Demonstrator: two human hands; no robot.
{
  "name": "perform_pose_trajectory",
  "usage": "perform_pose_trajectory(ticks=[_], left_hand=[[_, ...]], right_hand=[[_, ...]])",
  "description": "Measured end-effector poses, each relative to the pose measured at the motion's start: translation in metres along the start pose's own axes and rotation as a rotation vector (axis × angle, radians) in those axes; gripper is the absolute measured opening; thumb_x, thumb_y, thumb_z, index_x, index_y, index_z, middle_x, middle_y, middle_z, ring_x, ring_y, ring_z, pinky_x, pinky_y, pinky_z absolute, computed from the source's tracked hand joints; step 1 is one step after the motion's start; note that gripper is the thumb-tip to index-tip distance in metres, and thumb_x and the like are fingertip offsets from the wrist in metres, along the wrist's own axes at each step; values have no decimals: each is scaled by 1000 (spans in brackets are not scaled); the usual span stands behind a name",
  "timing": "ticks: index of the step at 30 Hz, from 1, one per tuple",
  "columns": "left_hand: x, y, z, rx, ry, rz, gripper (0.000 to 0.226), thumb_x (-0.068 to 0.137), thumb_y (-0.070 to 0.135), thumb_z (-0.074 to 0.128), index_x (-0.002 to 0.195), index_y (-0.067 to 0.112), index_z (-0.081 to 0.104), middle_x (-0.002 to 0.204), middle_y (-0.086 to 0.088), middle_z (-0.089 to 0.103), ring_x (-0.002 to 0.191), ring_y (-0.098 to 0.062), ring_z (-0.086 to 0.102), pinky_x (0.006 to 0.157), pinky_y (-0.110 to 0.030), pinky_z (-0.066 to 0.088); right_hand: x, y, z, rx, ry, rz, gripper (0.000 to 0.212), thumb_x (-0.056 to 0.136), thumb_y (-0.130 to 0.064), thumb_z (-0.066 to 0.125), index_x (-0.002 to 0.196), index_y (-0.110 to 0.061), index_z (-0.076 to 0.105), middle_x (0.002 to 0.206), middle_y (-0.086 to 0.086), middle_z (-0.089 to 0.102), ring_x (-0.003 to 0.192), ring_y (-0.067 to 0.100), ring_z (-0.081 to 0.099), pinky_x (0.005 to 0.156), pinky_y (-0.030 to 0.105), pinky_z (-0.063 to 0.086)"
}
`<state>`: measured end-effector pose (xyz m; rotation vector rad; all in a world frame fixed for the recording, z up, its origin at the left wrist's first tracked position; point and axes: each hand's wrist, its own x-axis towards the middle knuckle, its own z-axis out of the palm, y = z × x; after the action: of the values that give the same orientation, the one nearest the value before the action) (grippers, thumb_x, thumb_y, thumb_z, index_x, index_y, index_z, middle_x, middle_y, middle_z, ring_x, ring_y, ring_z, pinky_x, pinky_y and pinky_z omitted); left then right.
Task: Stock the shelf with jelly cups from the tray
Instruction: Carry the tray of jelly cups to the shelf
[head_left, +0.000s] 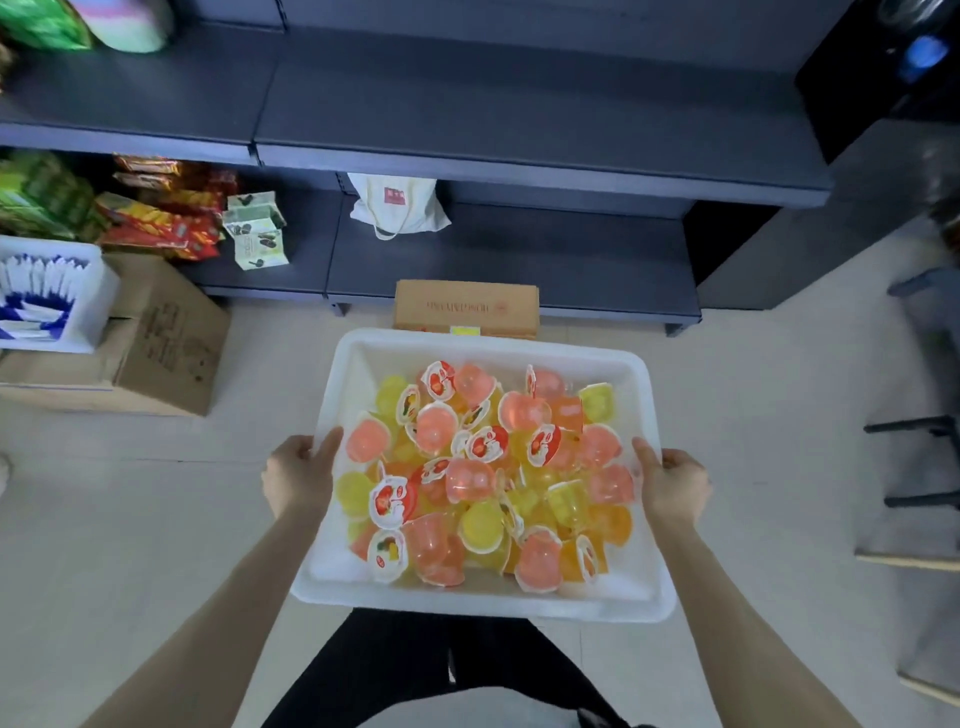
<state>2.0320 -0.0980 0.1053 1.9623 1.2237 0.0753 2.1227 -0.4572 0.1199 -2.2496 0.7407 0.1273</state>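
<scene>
The single head camera looks forward and down, close above the tray (519, 347); the shelf (519, 104) lies beyond the tray

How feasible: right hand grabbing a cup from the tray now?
Probably not. Both the right hand and left hand grip the tray by its rims, carrying it; the cups lie uncovered, but letting go would likely tip it.

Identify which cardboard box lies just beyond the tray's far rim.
The smaller cardboard box with red print, against the bottom shelf; the larger box sits far left.
</scene>
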Motion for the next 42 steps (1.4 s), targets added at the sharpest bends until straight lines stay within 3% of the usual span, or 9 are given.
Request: perform_pose_trajectory(ticks=[2,11,18,24,28,33,39,42], left_hand=[[24,19,13,0,-5,-13,47,86,36,64,56,8,42,52,-7,45,55,-28,44,53,-31,30],[156,94,70,63,-47,-53,38,86,37,64,71,2,56,62,-9,55,67,-32,53,62,-34,41],[237,125,111,160,-65,-92,45,87,36,63,60,8,39,54,-5,39,61,-28,41,53,-33,27],[293,115,165,204,-82,-156,37,88,38,62,70,8,50,60,-5,49,73,-32,52,61,-32,34],[325,102,203,244,-92,-177,35,89,37,61,92,3,65,85,-16,65,90,-36,57,71,-33,38],[358,82,244,248,-107,-195,35,90,34,60,97,1,67,91,-17,67,84,-31,55,72,-30,36],[389,59,273,211,-102,-201,31,89,34,62,96,4,67,90,-15,67,92,-36,59,77,-36,43],[402,53,284,219,-123,-190,31,89,34,61,97,4,66,90,-14,68,91,-35,60,75,-33,42]], right_hand=[[27,-19,14,-15,-12,-6,46,87,-32,66,51,-12,47,47,-1,46,48,18,44,47,26,31],[135,-103,88,-117,-71,20,49,89,-35,63,57,0,51,51,9,48,54,27,46,49,30,30],[211,-153,148,-163,-132,39,45,90,-36,62,69,5,61,64,15,60,60,26,52,49,28,33],[275,-159,210,-210,-178,44,45,91,-32,61,54,-10,46,51,0,46,51,17,44,45,22,28],[312,-148,251,-232,-198,21,44,91,-33,61,57,-5,52,53,4,49,57,23,48,47,20,29],[347,-137,295,-246,-196,-19,45,91,-31,61,60,1,54,54,8,50,53,22,45,46,21,28],[368,-130,336,-214,-197,2,52,91,-29,62,48,-12,36,50,0,40,52,13,39,48,26,30],[373,-119,352,-204,-200,35,52,90,-29,63,49,-11,36,50,1,39,57,23,39,51,29,29]])
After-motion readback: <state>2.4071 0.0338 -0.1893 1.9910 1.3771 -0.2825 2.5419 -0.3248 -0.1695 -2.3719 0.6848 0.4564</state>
